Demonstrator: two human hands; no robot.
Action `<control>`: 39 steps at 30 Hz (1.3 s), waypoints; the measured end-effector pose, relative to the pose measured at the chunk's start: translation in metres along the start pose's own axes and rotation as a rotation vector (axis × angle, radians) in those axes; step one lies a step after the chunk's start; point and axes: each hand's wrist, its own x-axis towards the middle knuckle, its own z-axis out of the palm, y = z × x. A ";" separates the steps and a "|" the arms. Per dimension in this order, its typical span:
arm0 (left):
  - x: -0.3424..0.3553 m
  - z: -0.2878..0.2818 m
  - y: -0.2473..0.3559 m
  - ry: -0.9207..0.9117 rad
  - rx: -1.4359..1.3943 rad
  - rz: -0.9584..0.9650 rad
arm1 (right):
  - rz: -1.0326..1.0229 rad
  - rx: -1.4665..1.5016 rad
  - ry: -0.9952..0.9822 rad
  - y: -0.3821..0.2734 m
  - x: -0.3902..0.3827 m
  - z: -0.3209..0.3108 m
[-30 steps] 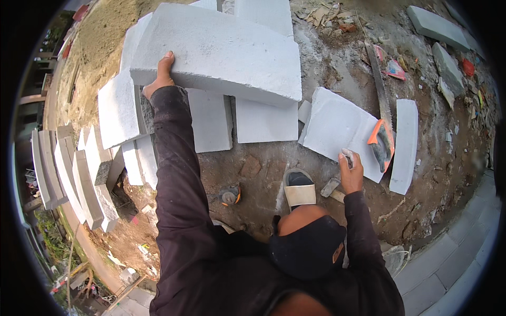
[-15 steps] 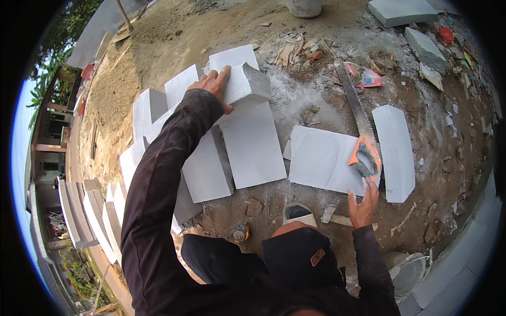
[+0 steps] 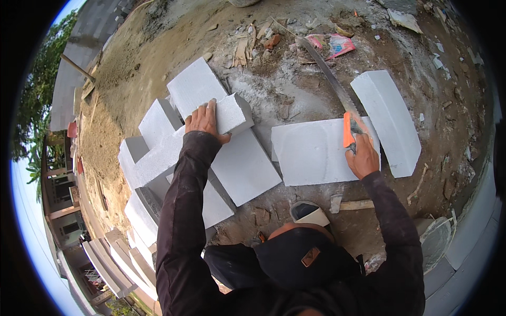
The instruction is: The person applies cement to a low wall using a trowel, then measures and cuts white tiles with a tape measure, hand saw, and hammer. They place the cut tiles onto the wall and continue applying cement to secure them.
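My left hand (image 3: 203, 120) grips a long white lightweight block (image 3: 155, 160) that lies across several others, its fingers over the top and its thumb at the near side. Beneath it, another white block (image 3: 245, 168) slants toward me. At the right, my right hand (image 3: 365, 157) is closed around the orange handle of a hand saw (image 3: 331, 79). The saw's handle end is over a flat white block (image 3: 311, 152), and its long toothed blade points away over the dirt. A narrower white block (image 3: 391, 126) stands just right of the saw handle.
More pale blocks (image 3: 108, 266) are stacked at the lower left. Torn pink packaging (image 3: 340, 46) and rubble lie on the far dirt. A wooden stick (image 3: 356, 205) is near my shoe (image 3: 308, 213), and a bucket (image 3: 436, 243) stands at the lower right.
My right hand has closed around the saw handle, which now stands more upright. The long block under my left hand has swung round and now reaches toward the near left.
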 end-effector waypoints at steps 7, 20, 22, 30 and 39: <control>-0.006 0.015 -0.009 0.126 -0.003 -0.012 | -0.014 0.767 0.088 -0.064 -0.055 -0.043; -0.002 0.008 -0.004 0.047 -0.013 -0.088 | -0.126 0.977 -0.039 -0.117 -0.097 -0.019; -0.003 0.008 -0.005 0.041 -0.011 -0.083 | -0.114 0.948 -0.064 -0.117 -0.102 -0.023; 0.001 0.008 -0.006 0.063 -0.008 -0.060 | -0.023 0.953 -0.341 -0.140 -0.035 -0.013; 0.006 0.010 -0.003 0.090 0.015 -0.037 | -0.079 0.945 -0.168 -0.142 -0.019 0.021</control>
